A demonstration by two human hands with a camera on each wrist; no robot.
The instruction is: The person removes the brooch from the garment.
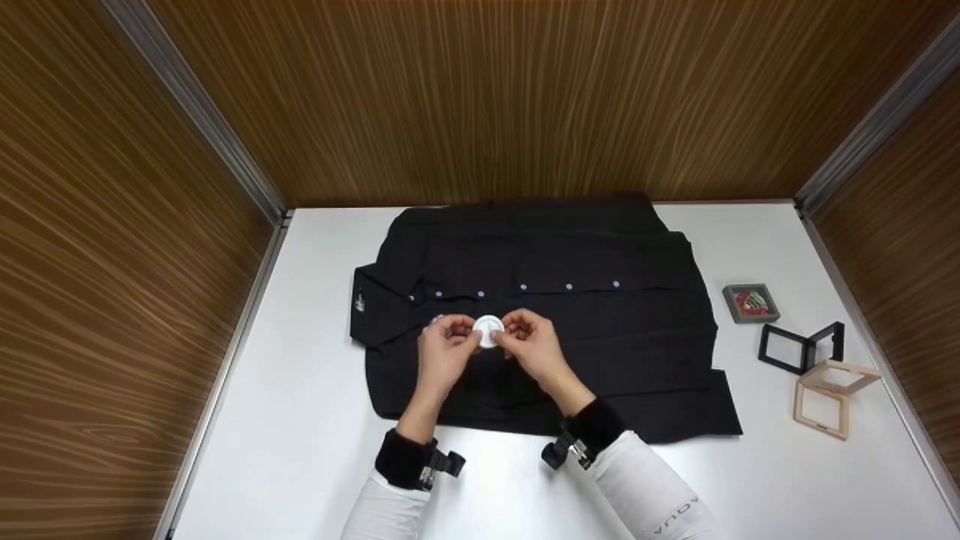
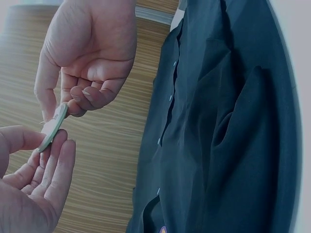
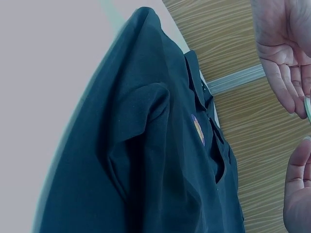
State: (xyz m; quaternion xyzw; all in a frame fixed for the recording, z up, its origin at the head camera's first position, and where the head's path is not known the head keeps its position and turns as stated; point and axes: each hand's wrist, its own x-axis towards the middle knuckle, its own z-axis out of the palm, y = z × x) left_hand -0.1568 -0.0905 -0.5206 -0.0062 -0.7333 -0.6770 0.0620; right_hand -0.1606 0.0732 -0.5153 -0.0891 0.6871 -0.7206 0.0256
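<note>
A round white badge (image 1: 488,331) is held up over a black shirt (image 1: 630,337), pinched between both hands. My left hand (image 1: 447,349) grips its left edge by thumb and fingers, and my right hand (image 1: 534,346) pinches the right edge. In the left wrist view the badge (image 2: 53,127) appears side-on with a pale green rim and a thin wire sticking out of its face. Only a sliver of the badge (image 3: 308,108) shows in the right wrist view. The shirt lies flat, collar (image 1: 382,300) to the left, with a small coloured patch (image 3: 198,129) on its chest.
At the right of the white table (image 1: 300,450) lie a grey square case (image 1: 751,303) with a red item inside, an unfolded black frame (image 1: 784,349) and an unfolded beige frame (image 1: 821,411). Wood-grain panels (image 1: 480,97) rise at the back and sides.
</note>
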